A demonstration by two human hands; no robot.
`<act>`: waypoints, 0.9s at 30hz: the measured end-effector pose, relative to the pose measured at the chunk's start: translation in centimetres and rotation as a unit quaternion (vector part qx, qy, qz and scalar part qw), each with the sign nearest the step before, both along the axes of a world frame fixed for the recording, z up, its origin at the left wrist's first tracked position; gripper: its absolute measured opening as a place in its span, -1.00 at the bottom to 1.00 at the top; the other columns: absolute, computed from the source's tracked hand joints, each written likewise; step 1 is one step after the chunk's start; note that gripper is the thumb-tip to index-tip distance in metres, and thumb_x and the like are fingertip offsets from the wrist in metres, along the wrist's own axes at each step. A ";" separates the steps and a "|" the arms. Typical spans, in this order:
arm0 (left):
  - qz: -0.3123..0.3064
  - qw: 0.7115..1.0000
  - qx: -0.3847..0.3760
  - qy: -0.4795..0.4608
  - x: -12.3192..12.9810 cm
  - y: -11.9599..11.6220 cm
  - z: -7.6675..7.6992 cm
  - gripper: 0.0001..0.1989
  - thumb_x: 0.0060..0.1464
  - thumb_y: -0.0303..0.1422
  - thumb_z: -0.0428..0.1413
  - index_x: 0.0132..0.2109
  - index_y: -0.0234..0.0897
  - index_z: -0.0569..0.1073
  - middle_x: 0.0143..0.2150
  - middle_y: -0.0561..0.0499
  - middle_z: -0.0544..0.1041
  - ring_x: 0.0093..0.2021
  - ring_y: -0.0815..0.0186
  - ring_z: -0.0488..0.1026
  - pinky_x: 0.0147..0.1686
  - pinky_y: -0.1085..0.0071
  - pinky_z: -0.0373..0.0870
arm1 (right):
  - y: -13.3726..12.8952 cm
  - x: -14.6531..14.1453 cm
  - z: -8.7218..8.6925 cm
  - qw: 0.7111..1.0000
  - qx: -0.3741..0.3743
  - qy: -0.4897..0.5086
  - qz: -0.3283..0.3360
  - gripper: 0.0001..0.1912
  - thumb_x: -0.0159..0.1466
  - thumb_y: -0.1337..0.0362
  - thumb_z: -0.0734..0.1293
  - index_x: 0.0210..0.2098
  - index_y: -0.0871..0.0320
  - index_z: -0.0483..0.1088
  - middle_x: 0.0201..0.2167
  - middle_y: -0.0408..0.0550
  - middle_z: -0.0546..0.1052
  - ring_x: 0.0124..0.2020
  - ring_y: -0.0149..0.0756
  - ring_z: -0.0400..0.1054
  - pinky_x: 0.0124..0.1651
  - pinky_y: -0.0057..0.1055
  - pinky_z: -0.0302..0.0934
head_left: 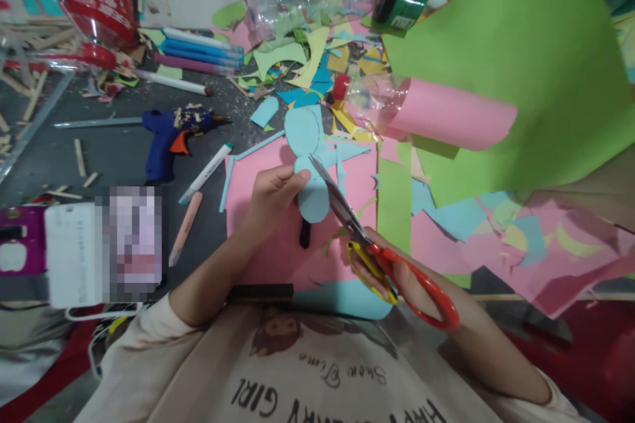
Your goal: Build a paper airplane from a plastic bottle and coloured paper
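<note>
My left hand [278, 195] pinches a light blue paper cutout [313, 201] with rounded ends between thumb and fingers. In my right hand [384, 264] are scissors [342, 205] with one red and one yellow handle. Their blades point up and left, with the tips over the upper edge of the cutout; whether they cut into it I cannot tell. Just beyond lies another rounded light blue piece [302, 131]. Beneath both hands is a pink paper sheet [262, 251] with narrow blue offcuts on it.
A blue hot glue gun [166, 142] and markers [206, 172] lie on the left. Paper scraps [297, 63] cover the back. A plastic bottle wrapped in pink paper [456, 112] rests on a large green sheet [536, 33] at right. Pink and blue scraps [536, 258] lie at the right edge.
</note>
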State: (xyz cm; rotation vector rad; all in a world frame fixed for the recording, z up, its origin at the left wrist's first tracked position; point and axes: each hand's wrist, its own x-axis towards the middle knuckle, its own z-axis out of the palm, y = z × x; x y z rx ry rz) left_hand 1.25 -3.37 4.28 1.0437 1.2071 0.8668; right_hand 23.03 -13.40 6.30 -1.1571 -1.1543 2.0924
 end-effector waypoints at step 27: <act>-0.073 0.997 -0.022 -0.018 0.2 -0.5 0.3 -0.54 0.03 -0.03 0.26 -0.60 -0.25 0.38 -0.65 0.07 0.37 -0.61 0.41 0.28 -0.58 0.44 0.18 | -0.3 -2.6 -0.8 0.996 0.034 0.069 -0.045 -0.34 0.29 -0.43 0.00 -0.29 0.05 0.17 -0.66 -0.33 0.15 -0.64 -0.42 0.01 -0.47 -0.35 0.09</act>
